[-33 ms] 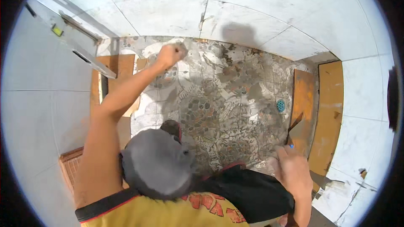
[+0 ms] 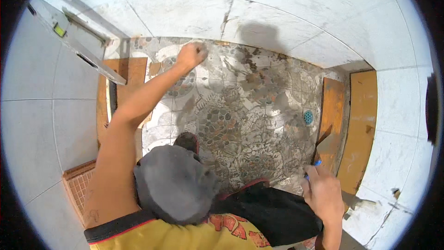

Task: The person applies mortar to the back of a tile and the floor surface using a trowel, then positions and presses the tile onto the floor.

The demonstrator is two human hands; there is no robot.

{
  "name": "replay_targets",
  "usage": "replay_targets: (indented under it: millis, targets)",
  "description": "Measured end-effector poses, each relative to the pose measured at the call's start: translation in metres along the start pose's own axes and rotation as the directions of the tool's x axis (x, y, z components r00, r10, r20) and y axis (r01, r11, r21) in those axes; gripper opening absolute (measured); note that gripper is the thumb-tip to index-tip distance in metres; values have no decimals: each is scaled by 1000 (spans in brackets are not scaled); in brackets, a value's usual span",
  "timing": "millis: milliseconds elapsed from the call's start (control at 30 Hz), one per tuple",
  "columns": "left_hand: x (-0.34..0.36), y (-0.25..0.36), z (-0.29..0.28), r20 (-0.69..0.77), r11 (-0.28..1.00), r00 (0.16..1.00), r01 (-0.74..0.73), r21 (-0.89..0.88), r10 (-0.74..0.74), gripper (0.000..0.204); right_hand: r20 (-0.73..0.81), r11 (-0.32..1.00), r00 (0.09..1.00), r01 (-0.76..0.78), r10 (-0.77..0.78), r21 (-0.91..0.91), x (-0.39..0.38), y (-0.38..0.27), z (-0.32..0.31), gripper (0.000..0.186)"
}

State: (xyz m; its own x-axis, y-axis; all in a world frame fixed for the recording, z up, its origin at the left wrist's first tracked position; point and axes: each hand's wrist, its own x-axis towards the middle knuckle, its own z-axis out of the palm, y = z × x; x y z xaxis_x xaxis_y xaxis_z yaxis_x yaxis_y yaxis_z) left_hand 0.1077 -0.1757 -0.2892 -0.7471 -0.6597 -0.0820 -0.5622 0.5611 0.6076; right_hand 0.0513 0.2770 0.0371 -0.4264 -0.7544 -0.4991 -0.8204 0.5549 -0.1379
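Note:
My left hand (image 2: 192, 56) is closed, reaching low over the far part of the patterned tile floor (image 2: 222, 125), near the white wall. Its fingertips look grey and smeared, and whatever they pinch is hidden. On the right side, my right hand (image 2: 323, 190) curls round the blue handle of a trowel. The trowel's grey blade (image 2: 326, 143) points away from me, over the orange-brown board. A grey cap (image 2: 173, 183) covers the middle of the near view, and a dark shoe (image 2: 187, 142) shows just beyond it. Wet grey smears cover much of the floor.
A spirit level (image 2: 78, 48) leans at the left wall beside a brown board (image 2: 130, 71). An orange tile with a grid back (image 2: 76, 187) stands at lower left. On the right are a blue-green drain cover (image 2: 308, 117), an orange-brown board (image 2: 331, 106) and a yellow-brown panel (image 2: 361, 125).
My left hand has moved slightly, staying closed over the far floor. More of the trowel's blue handle shows at my right hand. The view has shifted a little.

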Motion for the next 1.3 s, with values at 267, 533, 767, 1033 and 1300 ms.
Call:
replay_targets:
  millis: [267, 533, 767, 1033, 1300]
  targets:
    - [42, -4, 82, -316, 992, 941, -105, 73, 123, 27, 142, 999, 989, -32, 31, 9, 42, -32, 28, 27]
    - [64, -18, 92, -182, 907, 940, -208, 366, 289, 16, 182, 997, 983, 8, -23, 80, 48, -23, 29, 25]
    - [53, -26, 67, -180, 941, 939, -249, 229, 292, 17, 148, 993, 984, 86, -98, 83, 41, -19, 33, 29]
    - [0, -133, -26, -709, 918, 661, 392, 48, -245, 25, 134, 994, 990, -45, 31, 103, 22, -15, 28, 32]
    - [11, -140, -23, -566, 912, 753, 410, 4, -336, 27, 134, 996, 991, 16, -28, 88, 35, -17, 24, 31]
